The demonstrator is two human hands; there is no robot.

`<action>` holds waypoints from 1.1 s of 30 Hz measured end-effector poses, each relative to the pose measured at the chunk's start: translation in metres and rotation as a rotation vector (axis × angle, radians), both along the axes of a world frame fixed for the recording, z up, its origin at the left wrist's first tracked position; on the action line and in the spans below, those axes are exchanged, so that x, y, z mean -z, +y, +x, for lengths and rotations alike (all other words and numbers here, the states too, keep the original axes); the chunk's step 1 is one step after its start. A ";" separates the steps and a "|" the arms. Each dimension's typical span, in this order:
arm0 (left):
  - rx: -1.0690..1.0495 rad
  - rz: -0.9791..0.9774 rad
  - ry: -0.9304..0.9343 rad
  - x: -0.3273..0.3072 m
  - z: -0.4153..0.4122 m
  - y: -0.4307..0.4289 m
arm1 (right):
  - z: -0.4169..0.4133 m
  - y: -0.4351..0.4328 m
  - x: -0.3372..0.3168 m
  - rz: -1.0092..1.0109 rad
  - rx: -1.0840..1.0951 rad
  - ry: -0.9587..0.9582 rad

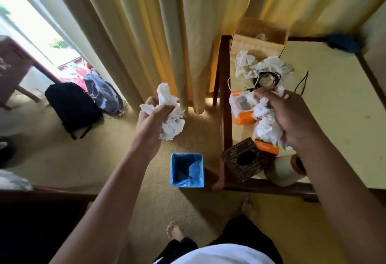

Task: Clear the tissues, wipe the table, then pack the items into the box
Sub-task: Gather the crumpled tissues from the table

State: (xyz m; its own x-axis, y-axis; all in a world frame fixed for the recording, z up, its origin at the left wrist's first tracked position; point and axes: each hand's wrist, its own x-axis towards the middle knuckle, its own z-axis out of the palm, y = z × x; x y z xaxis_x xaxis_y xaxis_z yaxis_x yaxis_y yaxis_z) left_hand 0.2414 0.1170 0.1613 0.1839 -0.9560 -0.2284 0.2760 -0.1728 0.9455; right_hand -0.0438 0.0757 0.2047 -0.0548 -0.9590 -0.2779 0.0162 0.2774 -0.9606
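Your left hand (pixel 153 117) clutches a tissue wad (pixel 170 115), not yet over the bin (pixel 187 169). Your right hand (pixel 292 115) grips a second wad (pixel 265 123) above the table's (pixel 334 101) left edge. Release early and loose tails miss.

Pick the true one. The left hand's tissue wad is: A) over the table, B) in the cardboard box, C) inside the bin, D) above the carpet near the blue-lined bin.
D: the left hand grips the tissue wad over carpet, beyond the blue-lined bin.
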 end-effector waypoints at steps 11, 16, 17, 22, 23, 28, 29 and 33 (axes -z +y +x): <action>0.100 0.245 -0.101 0.087 0.063 -0.004 | 0.123 0.040 0.118 0.332 -0.046 -0.079; 0.127 0.437 -0.165 0.179 0.075 -0.018 | 0.163 0.028 0.222 0.460 0.007 0.004; 0.140 0.472 -0.176 0.198 0.077 -0.019 | 0.169 0.025 0.244 0.489 0.030 -0.002; 0.153 0.646 -0.194 0.280 0.078 -0.032 | 0.187 0.011 0.346 0.666 0.100 0.020; 0.150 0.678 -0.192 0.298 0.077 -0.035 | 0.187 0.009 0.367 0.707 0.110 0.041; 0.191 0.757 -0.185 0.401 0.069 -0.056 | 0.188 0.001 0.476 0.785 0.227 0.069; 0.219 0.763 -0.204 0.432 0.069 -0.059 | 0.190 0.001 0.506 0.779 0.255 0.100; 0.392 0.775 -0.299 0.525 0.059 -0.069 | 0.194 -0.010 0.597 0.708 0.328 0.265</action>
State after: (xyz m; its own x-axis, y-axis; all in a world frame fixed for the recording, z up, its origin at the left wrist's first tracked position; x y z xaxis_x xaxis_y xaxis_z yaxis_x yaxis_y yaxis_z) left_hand 0.3001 0.0477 -0.3635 0.0332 -0.5616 -0.8267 -0.1736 -0.8178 0.5486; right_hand 0.1505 0.0660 -0.3923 -0.4506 -0.4858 -0.7490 -0.0011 0.8393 -0.5437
